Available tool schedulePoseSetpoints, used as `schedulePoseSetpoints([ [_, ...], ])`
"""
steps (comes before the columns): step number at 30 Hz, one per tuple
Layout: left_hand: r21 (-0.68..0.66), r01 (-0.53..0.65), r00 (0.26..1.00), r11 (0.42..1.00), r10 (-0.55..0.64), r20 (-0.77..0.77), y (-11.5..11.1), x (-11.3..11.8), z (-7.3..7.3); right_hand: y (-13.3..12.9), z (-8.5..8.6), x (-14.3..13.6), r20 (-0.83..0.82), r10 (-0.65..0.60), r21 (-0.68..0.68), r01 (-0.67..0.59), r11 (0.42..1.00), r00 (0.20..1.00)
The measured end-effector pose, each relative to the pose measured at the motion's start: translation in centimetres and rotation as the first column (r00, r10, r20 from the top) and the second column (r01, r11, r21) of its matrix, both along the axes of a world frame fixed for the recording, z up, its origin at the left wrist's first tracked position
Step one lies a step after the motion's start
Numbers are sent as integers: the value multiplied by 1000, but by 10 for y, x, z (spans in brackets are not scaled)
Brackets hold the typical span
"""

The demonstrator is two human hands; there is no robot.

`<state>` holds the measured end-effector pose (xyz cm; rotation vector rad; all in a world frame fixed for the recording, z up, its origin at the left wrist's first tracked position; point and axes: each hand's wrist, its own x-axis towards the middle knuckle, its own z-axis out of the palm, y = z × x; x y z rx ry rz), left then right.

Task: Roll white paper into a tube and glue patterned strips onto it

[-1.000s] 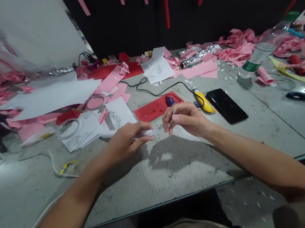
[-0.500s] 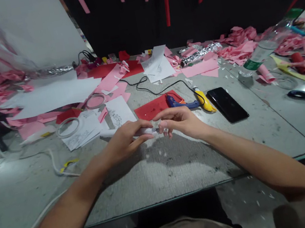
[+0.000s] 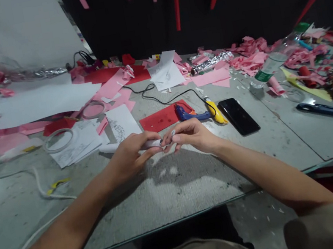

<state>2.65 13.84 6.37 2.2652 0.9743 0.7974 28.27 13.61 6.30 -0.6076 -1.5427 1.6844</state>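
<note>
A thin white paper roll (image 3: 151, 144) lies in the grip of my left hand (image 3: 131, 152), its far end sticking out to the left behind the fingers. At the roll's right end, my right hand (image 3: 190, 135) has its thumb and fingers pinched around a small piece; what it is I cannot make out. The fingertips of both hands almost meet. Just beyond them are a red paper sheet (image 3: 159, 119), a blue glue gun (image 3: 193, 115) and a yellow tool (image 3: 215, 112). Printed white sheets (image 3: 76, 144) lie left of my hands.
A black phone (image 3: 239, 116) lies right of the yellow tool. Farther right are a plastic bottle (image 3: 268, 68) and a dark blue cutter (image 3: 326, 109). Tape rings (image 3: 59, 141), a white cable (image 3: 38, 181) and large white paper (image 3: 36, 100) are at left. Pink scraps (image 3: 251, 56) line the back.
The view has shifted, so the table items appear farther left. My right hand's fingers have come closer to the roll's end and closed more. My left hand keeps hold of the roll.
</note>
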Motion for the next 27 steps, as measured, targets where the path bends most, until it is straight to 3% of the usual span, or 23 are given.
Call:
schedulePoseSetpoints([
  [13,12,-15,997,1000,14,77,0,-5,-8,3,3,0,25,-15,15,15,1000,1000],
  [27,170,72,997,983,-67,-36,-8,2,-1,-3,-5,-9,-82,-92,-86,85,993,992],
])
